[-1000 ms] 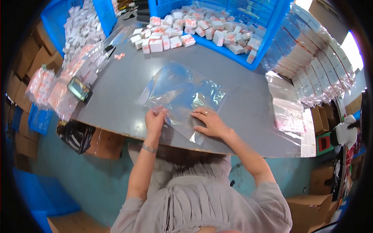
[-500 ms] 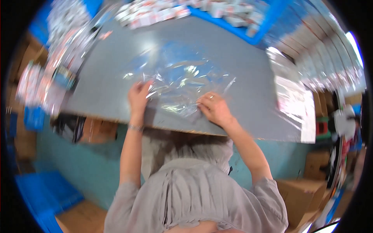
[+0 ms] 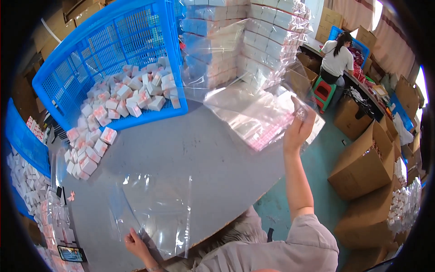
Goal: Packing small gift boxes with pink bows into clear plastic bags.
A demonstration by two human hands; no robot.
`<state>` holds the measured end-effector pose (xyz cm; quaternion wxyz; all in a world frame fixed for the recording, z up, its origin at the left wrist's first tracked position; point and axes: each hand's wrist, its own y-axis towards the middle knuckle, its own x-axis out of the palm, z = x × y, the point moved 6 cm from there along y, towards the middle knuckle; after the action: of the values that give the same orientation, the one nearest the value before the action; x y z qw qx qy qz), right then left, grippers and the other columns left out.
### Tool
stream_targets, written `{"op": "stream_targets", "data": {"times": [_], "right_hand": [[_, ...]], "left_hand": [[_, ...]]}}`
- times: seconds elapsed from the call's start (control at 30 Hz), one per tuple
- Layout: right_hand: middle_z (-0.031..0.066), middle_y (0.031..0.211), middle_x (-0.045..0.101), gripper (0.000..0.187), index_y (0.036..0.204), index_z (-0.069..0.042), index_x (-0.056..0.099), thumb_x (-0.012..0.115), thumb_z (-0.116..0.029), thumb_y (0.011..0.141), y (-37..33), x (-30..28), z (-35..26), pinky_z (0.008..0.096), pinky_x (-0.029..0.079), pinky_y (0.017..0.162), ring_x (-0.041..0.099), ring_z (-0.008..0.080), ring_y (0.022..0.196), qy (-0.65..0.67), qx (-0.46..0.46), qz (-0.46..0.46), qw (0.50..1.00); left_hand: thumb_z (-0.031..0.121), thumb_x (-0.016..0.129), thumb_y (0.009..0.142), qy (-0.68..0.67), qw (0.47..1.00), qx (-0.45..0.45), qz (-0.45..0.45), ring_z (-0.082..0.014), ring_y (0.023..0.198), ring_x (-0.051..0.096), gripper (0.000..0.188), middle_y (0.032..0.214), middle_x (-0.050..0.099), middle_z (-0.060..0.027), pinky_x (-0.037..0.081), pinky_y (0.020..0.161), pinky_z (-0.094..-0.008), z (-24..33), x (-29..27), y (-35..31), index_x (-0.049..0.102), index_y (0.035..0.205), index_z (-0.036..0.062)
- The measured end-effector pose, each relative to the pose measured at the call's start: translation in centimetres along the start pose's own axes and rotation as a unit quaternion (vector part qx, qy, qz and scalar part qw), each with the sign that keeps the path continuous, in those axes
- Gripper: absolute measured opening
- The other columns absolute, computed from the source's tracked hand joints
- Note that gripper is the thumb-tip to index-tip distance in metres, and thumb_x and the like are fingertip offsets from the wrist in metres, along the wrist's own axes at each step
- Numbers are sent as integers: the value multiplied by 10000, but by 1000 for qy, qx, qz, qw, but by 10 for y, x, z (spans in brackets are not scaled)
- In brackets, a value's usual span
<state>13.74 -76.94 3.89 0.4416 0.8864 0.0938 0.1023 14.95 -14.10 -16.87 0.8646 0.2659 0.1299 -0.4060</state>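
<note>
Near the table's front edge, my left hand has its fingers curled at the lower left side of a clear plastic bag, which lies flat on the table. Far to the right, my right hand is raised, its fingers closed on another clear plastic bag. That thin film stretches leftward in front of the stacked white boxes. Beneath it, a pile of clear bags with some pink print lies at the table's right corner.
A tipped blue plastic crate spills small white and pink boxes onto the grey table. Wrapped white boxes stand stacked behind. A phone lies at lower left. Open cartons line the right floor; a person sits beyond.
My view has turned toward the right. My right hand has left the bag in front of me and now holds up another over the pile. My left hand stays by the first bag.
</note>
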Motion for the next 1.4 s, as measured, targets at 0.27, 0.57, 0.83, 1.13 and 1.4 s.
{"op": "stream_targets", "data": {"times": [0.27, 0.57, 0.83, 1.13, 1.4], "right_hand": [[170, 1194, 608, 216, 1038, -57, 574, 562, -39, 823, -102, 101, 92, 542, 275, 1172, 530, 330, 1253, -135, -217, -510, 821], [143, 1154, 616, 250, 1143, -85, 550, 525, -158, 905, -154, 101, 94, 490, 357, 1097, 588, 354, 1128, -115, -245, -649, 711], [113, 992, 626, 287, 1189, -97, 560, 541, -165, 911, -182, 82, 48, 479, 420, 1005, 611, 354, 1009, 2, -120, -663, 739], [34, 967, 595, 510, 1305, -197, 576, 597, -119, 802, -150, 89, 31, 516, 396, 1044, 579, 237, 1044, 28, -462, -492, 737], [99, 1111, 620, 445, 1289, -221, 597, 528, -75, 874, -79, 116, 160, 561, 334, 1103, 559, 261, 1155, -365, -183, -542, 734]], "left_hand": [[239, 655, 957, 33, 999, -2, -1, -118, 598, 418, 391, 612, 485, -31, 379, 543, -325, 16, 4, 4, 477, 709, -6], [263, 659, 948, 85, 996, 22, 8, -143, 559, 435, 411, 585, 507, -72, 378, 521, -348, 8, 2, 2, 490, 698, -17], [265, 660, 947, 77, 997, 19, 4, -144, 544, 448, 399, 592, 525, -69, 388, 521, -356, 12, 0, 0, 517, 706, -19], [244, 662, 945, 87, 996, 30, -1, -139, 560, 468, 362, 613, 547, -68, 392, 523, -342, 27, 4, -3, 558, 747, -41], [258, 684, 930, 43, 999, 27, 0, -140, 570, 493, 350, 627, 574, -70, 428, 559, -325, 3, 2, 1, 575, 754, -24]]}}
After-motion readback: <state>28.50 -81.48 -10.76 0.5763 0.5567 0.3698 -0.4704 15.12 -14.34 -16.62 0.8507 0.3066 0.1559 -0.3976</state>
